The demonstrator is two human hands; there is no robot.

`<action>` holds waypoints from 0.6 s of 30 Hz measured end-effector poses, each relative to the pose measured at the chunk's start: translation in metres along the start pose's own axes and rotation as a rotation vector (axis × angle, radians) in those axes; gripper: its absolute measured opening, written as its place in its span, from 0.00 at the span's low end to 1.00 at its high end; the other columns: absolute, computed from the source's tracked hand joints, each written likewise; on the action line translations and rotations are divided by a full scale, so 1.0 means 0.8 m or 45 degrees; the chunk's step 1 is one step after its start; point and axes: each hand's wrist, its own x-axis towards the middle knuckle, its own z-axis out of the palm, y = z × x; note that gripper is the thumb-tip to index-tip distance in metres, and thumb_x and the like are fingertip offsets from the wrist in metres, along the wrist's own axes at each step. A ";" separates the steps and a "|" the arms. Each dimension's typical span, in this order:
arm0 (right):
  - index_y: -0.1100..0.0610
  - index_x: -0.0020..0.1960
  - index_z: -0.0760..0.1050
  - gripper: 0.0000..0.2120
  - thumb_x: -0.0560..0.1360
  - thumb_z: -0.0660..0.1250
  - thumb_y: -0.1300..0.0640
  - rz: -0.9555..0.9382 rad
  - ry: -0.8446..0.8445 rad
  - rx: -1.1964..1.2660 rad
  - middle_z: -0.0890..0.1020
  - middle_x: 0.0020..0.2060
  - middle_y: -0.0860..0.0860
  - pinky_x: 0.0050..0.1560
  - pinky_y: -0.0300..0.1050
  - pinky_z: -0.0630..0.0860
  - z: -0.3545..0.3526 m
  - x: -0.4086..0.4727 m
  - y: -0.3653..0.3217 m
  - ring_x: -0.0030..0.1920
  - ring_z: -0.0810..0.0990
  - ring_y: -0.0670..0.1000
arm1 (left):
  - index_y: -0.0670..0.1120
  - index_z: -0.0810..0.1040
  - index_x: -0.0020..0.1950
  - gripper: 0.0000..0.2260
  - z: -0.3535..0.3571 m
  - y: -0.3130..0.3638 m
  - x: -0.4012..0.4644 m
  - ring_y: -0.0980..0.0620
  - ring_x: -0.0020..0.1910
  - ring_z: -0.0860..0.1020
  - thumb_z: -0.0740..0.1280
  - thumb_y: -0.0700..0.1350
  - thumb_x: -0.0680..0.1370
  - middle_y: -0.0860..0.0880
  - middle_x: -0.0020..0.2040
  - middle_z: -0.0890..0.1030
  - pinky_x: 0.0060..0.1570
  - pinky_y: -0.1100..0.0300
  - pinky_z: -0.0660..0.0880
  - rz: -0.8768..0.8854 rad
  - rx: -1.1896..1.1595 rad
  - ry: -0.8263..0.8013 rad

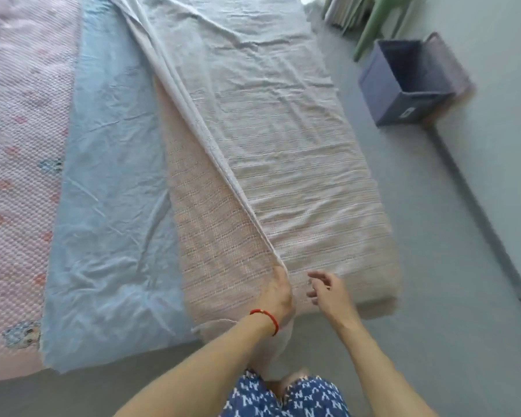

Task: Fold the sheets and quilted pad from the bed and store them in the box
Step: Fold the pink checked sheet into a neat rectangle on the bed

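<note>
A striped pink-and-white sheet (277,130) lies along the right side of the bed, folded lengthwise with its pale underside up. My left hand (278,291), a red band on its wrist, grips the sheet's folded edge at the near end. Just right of it, my right hand (328,288) hovers over the sheet with loosely curled fingers, holding nothing. A wrinkled light blue sheet (112,188) is spread in the middle of the bed. At the far left lies the pink quilted pad (21,145). The dark blue box (385,94) stands on the floor to the right, its top uncovered.
Grey floor (433,266) runs along the bed's right side and near end. A green plastic chair (379,22) stands beyond the box, by a pale wall. My legs in blue patterned shorts show at the bottom.
</note>
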 end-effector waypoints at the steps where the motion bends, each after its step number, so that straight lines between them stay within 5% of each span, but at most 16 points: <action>1: 0.51 0.54 0.79 0.09 0.82 0.62 0.61 0.011 0.061 -0.002 0.83 0.50 0.53 0.51 0.52 0.81 -0.020 0.002 0.007 0.41 0.84 0.47 | 0.39 0.52 0.78 0.27 0.009 0.014 0.009 0.34 0.64 0.74 0.60 0.41 0.83 0.33 0.66 0.74 0.59 0.47 0.71 -0.045 -0.002 -0.049; 3: 0.49 0.52 0.79 0.10 0.82 0.63 0.62 0.019 0.170 -0.001 0.84 0.49 0.53 0.49 0.51 0.81 -0.050 0.001 0.021 0.38 0.84 0.45 | 0.38 0.49 0.81 0.32 0.031 0.034 0.025 0.36 0.67 0.74 0.63 0.43 0.83 0.34 0.71 0.72 0.61 0.49 0.71 -0.124 0.025 -0.121; 6: 0.47 0.52 0.79 0.10 0.82 0.64 0.61 0.045 0.202 -0.071 0.84 0.46 0.48 0.50 0.51 0.83 -0.104 0.008 0.052 0.41 0.84 0.46 | 0.38 0.51 0.80 0.27 0.066 0.062 0.046 0.40 0.63 0.75 0.57 0.42 0.84 0.39 0.67 0.73 0.61 0.51 0.72 -0.184 -0.068 -0.147; 9: 0.46 0.52 0.80 0.11 0.81 0.64 0.61 0.066 0.154 -0.040 0.85 0.46 0.48 0.53 0.58 0.84 -0.153 0.036 0.089 0.44 0.85 0.50 | 0.38 0.49 0.81 0.26 0.092 0.086 0.072 0.38 0.69 0.73 0.54 0.41 0.84 0.37 0.74 0.70 0.68 0.49 0.69 -0.246 -0.025 -0.158; 12: 0.47 0.54 0.79 0.11 0.82 0.63 0.61 0.052 -0.022 -0.099 0.84 0.50 0.49 0.50 0.52 0.83 -0.221 0.085 0.117 0.47 0.85 0.51 | 0.39 0.63 0.76 0.22 0.130 0.128 0.099 0.38 0.65 0.76 0.60 0.42 0.83 0.38 0.69 0.75 0.63 0.50 0.72 -0.265 0.158 -0.189; 14: 0.46 0.52 0.78 0.11 0.82 0.63 0.61 0.006 -0.135 -0.156 0.83 0.50 0.49 0.49 0.47 0.80 -0.262 0.114 0.131 0.50 0.84 0.52 | 0.43 0.69 0.73 0.19 0.158 0.154 0.108 0.40 0.65 0.76 0.61 0.43 0.82 0.40 0.68 0.77 0.63 0.52 0.73 -0.278 0.273 -0.408; 18: 0.45 0.49 0.79 0.12 0.80 0.64 0.62 -0.051 -0.355 -0.285 0.84 0.47 0.49 0.53 0.50 0.80 -0.371 0.157 0.156 0.51 0.84 0.54 | 0.45 0.79 0.68 0.16 0.196 0.235 0.101 0.45 0.67 0.76 0.62 0.42 0.81 0.45 0.68 0.78 0.66 0.56 0.72 -0.354 0.212 -0.526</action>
